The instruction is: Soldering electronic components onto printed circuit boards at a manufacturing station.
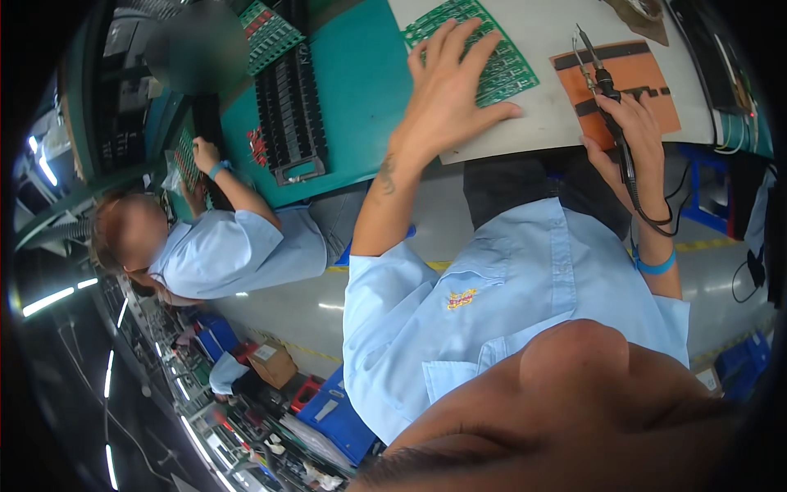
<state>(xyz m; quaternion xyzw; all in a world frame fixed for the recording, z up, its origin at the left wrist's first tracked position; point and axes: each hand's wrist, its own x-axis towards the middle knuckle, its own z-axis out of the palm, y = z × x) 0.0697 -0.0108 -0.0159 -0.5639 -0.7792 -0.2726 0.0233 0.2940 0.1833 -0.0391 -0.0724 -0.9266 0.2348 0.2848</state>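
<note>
My left hand [443, 98] lies with fingers spread over a green circuit board [512, 72], its fingertips on or just above the board's upper part. The board rests on a white sheet and carries rows of small parts. My right hand [635, 131] is closed around the black handle of a soldering iron [605, 82], whose tip points away from me. A second thin metal prong [580, 64] runs beside the tip; what it belongs to is unclear. Beneath the iron is an orange pad [656, 74] with dark strips. A cable hangs from the iron past my right wrist.
A long black slotted rack [291, 115] stands left on the green mat [348, 98], with red parts [257, 146] beside it. Another green board [269, 37] lies beyond. At left, a co-worker in a blue shirt [238, 254] handles a board. Dark equipment [721, 57] borders the right.
</note>
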